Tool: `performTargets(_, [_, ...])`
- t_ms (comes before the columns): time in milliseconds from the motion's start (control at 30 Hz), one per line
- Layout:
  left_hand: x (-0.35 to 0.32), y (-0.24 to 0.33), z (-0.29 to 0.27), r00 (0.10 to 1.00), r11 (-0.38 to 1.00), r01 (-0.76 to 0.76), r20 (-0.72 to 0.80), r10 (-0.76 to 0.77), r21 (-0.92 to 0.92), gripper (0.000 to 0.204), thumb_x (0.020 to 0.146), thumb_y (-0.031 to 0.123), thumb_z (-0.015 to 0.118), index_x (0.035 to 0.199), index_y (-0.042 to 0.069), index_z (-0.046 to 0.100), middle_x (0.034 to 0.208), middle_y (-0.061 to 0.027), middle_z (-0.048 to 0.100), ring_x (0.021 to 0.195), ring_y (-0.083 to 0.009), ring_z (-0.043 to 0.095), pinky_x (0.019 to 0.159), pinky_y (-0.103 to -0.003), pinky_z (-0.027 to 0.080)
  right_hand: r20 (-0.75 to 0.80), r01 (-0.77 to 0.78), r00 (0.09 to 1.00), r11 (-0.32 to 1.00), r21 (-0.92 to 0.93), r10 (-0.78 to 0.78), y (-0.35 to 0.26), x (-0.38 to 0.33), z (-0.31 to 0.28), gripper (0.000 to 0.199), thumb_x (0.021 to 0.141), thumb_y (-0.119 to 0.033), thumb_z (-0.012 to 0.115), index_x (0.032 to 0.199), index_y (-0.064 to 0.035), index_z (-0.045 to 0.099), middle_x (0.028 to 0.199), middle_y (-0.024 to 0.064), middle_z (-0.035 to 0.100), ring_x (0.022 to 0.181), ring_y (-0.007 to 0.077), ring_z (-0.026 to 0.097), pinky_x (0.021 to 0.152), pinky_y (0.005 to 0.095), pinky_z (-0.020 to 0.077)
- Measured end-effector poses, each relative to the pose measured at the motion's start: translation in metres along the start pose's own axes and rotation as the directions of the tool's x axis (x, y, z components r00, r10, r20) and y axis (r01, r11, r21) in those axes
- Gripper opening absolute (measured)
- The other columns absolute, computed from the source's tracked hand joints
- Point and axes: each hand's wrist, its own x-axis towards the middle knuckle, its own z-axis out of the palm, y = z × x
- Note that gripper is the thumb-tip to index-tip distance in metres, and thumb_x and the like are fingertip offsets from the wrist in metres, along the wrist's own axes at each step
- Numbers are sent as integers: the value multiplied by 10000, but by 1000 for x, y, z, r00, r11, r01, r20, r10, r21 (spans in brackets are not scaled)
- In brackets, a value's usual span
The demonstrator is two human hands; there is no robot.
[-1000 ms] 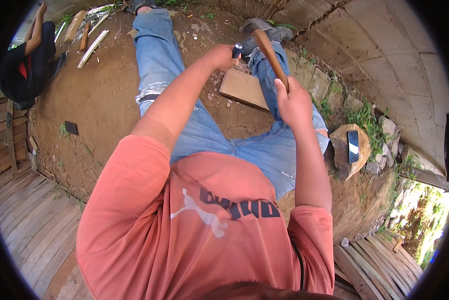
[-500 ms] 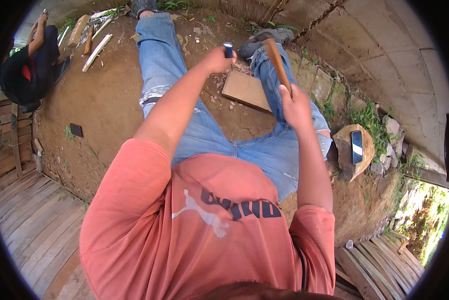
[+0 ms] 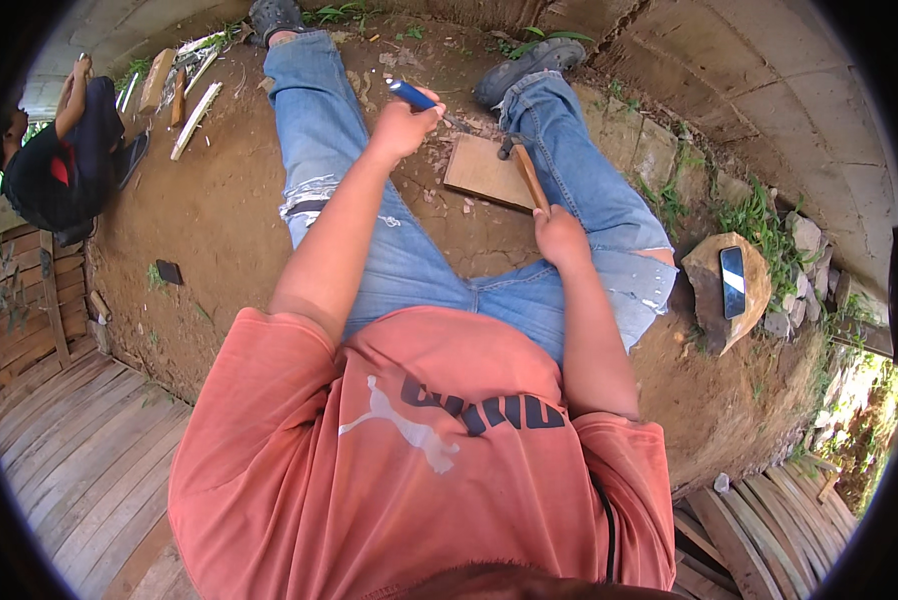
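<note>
Blue-handled tool (image 3: 415, 96), one: rounded grip with a bright cap at its far-left end and a slim dark shaft slanting down to the right. My left fingers (image 3: 425, 115) are clenched round the handle, above the ground between my legs; the shaft points toward the board's upper left corner, and whether it touches I cannot tell.

Hammer (image 3: 530, 180), one: brown wooden handle, dark metal head. My right fingers (image 3: 549, 226) are wrapped round the lower handle; the head lies over or just beside the board's right side, near my right shin.

Board (image 3: 481, 176), one: flat, pale tan, straight-edged, with a darker side face; lying on the bare brown earth (image 3: 449, 242) between my legs, against or close to the right one.

Markings: my coral shirt (image 3: 289, 460) bears dark block lettering, partly lost in folds, and a pale animal figure. Any marks on the tools are too small to tell.

Also listed: dark phone (image 3: 733, 283), face up on a tan stone (image 3: 707, 308) to my right.
</note>
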Motion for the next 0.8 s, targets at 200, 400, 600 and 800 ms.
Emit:
performTargets(200, [6, 17, 22, 985, 863, -169, 48, 166, 476, 268, 967, 218, 797, 1170, 53, 738, 1068, -122, 808, 1018, -248, 782, 897, -386, 591, 28, -12, 1000, 1000, 29, 11, 1, 1, -4, 457, 1110, -385, 499, 1139, 33, 682, 1105, 345, 732, 1109, 513, 698, 986, 590, 532])
performTargets(400, [1, 42, 48, 989, 781, -128, 26, 142, 611, 299, 958, 295, 801, 1182, 103, 757, 1095, -136, 806, 1051, -319, 776, 916, -423, 592, 29, -7, 1000, 1000, 16, 7, 6, 4, 0, 450, 1110, -376, 509, 1136, 39, 682, 1104, 338, 736, 1106, 509, 700, 979, 586, 537])
performTargets(600, [6, 43, 58, 982, 751, -180, 79, 169, 635, 312, 955, 296, 801, 1195, 105, 747, 1079, -145, 803, 1023, -338, 772, 900, -436, 590, 12, 8, 1000, 999, 40, -9, 5, 3, -1, 460, 1111, -380, 512, 1124, 47, 683, 1096, 348, 732, 1097, 513, 703, 982, 585, 539])
performTargets(800, [8, 44, 63, 982, 719, -188, 126, 140, 669, 289, 967, 276, 784, 1187, 94, 737, 1070, -169, 795, 1019, -365, 764, 889, -455, 583, 22, -5, 1000, 999, 31, 5, 5, 3, -1, 458, 1112, -379, 513, 1135, 44, 684, 1103, 344, 735, 1102, 512, 703, 988, 582, 539])
